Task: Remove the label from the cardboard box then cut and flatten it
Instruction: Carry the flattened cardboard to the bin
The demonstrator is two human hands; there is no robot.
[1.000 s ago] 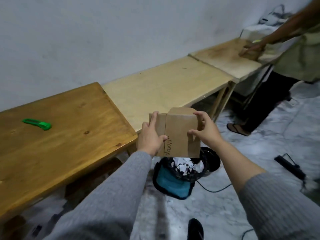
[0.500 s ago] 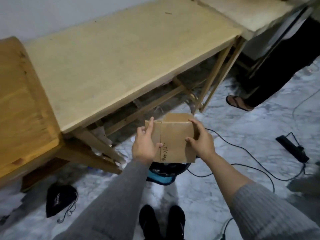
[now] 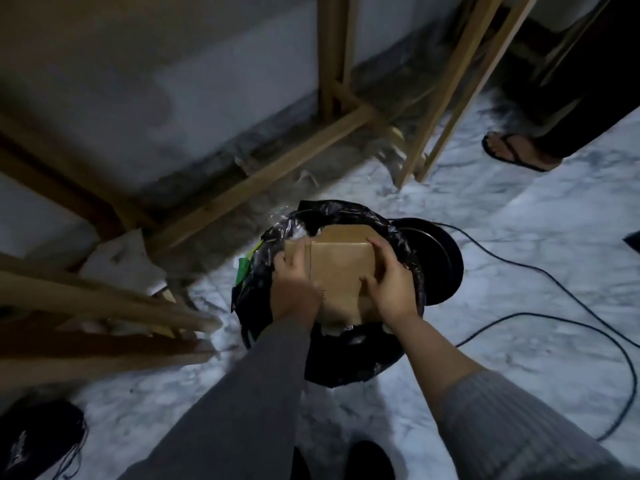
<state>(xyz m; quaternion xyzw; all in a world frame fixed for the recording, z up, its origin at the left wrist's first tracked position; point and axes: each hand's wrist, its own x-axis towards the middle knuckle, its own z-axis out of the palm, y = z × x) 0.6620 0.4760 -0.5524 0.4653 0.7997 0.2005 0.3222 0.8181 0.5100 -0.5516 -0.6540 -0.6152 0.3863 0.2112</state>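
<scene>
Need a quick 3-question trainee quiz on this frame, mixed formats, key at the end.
1. True or false: the cardboard box is resting on the floor.
2. The box is held above: A) a wooden table B) the bin lined with a black bag C) a chair
3. Fill in: the left hand and right hand grip the box from opposite ____.

Key: 1 false, it is held in the air; 2 B; 3 sides.

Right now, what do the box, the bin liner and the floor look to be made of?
Box: brown cardboard, matte, with a folded seam. Bin liner: thin black plastic, glossy and crinkled. Floor: seemingly polished marble or marble-look tile, white with grey veins.
</scene>
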